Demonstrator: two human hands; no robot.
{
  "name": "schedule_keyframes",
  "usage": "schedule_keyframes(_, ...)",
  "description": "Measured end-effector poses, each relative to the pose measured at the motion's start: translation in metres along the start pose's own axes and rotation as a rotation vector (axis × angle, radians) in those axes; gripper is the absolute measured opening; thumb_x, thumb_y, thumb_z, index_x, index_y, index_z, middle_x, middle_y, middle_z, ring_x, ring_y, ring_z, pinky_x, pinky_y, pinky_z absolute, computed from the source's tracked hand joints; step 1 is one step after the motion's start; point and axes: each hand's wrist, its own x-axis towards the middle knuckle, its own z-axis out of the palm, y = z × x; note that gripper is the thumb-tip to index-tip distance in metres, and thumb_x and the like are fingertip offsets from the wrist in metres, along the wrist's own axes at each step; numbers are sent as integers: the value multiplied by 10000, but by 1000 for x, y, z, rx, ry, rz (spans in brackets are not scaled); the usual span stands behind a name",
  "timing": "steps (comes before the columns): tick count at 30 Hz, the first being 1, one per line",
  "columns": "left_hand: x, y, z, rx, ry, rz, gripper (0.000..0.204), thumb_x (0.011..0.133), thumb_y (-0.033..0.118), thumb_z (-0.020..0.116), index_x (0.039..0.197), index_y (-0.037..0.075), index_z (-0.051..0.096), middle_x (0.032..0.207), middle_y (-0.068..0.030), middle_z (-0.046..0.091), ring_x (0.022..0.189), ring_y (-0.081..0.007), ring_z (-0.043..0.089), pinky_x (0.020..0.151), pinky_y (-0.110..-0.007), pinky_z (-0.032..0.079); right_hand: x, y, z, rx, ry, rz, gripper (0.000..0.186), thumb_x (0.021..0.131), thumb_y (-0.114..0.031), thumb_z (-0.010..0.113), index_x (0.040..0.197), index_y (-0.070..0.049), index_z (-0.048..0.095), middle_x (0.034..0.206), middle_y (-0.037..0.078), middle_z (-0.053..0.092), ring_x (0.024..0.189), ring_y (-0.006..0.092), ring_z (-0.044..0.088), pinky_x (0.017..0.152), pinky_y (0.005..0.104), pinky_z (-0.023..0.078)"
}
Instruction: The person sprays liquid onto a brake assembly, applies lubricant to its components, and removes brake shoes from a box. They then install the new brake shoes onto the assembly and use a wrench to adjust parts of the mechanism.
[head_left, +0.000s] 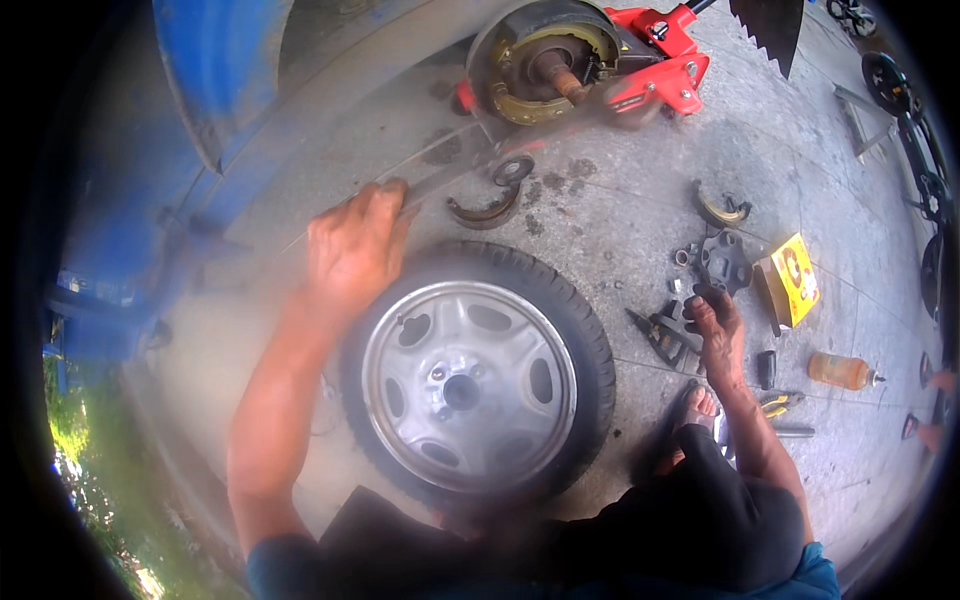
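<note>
Left hand (352, 245) rests fingers-down on the upper-left tread of the wheel (478, 375) — tyre lying flat on the concrete, steel rim up. Right hand (716, 330) curled over the pliers (662, 335) beside the tyre — actual grip unclear.

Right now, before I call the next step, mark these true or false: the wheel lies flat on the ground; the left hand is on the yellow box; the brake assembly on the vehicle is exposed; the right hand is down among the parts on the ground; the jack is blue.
1. The wheel lies flat on the ground: true.
2. The left hand is on the yellow box: false. It rests at the tyre's far edge; the box lies off to the right.
3. The brake assembly is exposed: true.
4. The right hand is down among the small parts: true.
5. The jack is blue: false. It is red.
</note>
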Motion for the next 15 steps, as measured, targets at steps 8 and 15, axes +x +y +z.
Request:
schedule_keyframes(8, 0, -9, 9, 107, -136, 81, 172, 781, 74, 640, 941, 47, 584, 777, -134, 586, 675, -334, 588, 576, -397, 481, 0, -4, 2, 15, 0, 48, 413, 907, -330, 633, 1123, 21, 594, 967, 100, 635, 890, 169, 577, 815, 313, 457)
schedule_keyframes(15, -14, -46, 22, 57, 22, 252, 175, 765, 43, 632, 929, 35, 573, 746, -145, 602, 644, -323, 602, 549, -413, 474, -8, -6, 8, -37, -42, 15, 432, 901, -327, 642, 1137, 30, 586, 1002, 116, 643, 942, 186, 581, 864, 319, 447)
